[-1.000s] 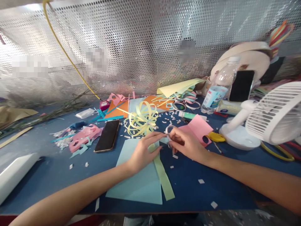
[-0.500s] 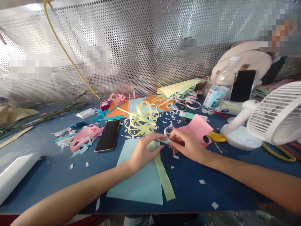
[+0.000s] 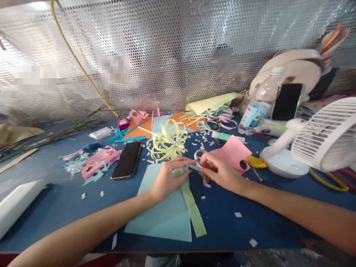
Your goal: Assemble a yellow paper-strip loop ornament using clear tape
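The right hand (image 3: 218, 171) is pinching a thin white loop (image 3: 195, 157); the left hand (image 3: 167, 180), thumb and fingers parted, is lying over a pale-green paper strip (image 3: 194, 209) on a light-blue paper sheet (image 3: 161, 219). Positioning is seemingly underway, calling for steadiness.

a single camera on the person's head looks forward and down from above the near edge of the table (image 3: 222, 222), tipped so that the lap (image 3: 164, 260) shows at the bottom and the screen (image 3: 167, 44) fills the far side. it sits close: the left hand (image 3: 167, 180) and right hand (image 3: 218, 170) lie near mid-view, the fan (image 3: 311, 144) is cut off at the right edge, the box (image 3: 19, 204) at the left.
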Demonstrator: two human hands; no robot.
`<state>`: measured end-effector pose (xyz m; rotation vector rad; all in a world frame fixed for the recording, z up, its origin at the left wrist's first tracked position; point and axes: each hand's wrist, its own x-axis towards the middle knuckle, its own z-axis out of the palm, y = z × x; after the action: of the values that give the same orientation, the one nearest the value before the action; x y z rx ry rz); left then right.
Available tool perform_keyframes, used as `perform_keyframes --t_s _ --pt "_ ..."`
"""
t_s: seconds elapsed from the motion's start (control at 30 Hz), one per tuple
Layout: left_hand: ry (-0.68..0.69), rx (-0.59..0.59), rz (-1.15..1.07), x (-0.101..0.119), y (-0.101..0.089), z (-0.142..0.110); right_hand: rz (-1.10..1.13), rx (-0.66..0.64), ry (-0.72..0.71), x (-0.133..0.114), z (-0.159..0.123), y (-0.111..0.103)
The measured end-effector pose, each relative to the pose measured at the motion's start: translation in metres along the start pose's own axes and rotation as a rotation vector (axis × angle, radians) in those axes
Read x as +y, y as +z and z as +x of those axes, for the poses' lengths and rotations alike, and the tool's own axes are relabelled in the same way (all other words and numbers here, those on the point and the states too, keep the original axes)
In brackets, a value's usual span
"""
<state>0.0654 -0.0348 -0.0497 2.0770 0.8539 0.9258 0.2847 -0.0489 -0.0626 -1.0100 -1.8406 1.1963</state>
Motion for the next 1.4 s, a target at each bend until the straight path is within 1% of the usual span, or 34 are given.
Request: perform_keyframes --t_s 0.17,0.57,0.87,1.1,1.3,1.4 --pt "-0.042 -0.006 -0.071 -0.003 -0.001 0.001 0.0 -0.011 -0.004 0.002 -0.001 0.001" --pt "-0.082 -0.008 -0.167 -0.005 0.0 0.003 -0.024 -0.028 -0.008 0.001 -0.001 0.001" --pt "-0.142 0.027 -0.227 -0.008 0.001 0.004 -0.045 -0.044 0.004 -0.001 -0.001 0.002" --pt "-0.206 0.121 -0.155 -0.007 0.004 0.009 -0.095 -0.054 -0.004 -0.001 0.0 0.003" --pt "-0.204 0.146 -0.098 -0.004 0.003 0.01 -0.119 -0.065 0.008 -0.003 -0.001 0.004" --pt "-0.188 0.138 -0.094 -0.004 0.003 0.01 -0.116 -0.053 0.008 -0.002 -0.001 0.005"
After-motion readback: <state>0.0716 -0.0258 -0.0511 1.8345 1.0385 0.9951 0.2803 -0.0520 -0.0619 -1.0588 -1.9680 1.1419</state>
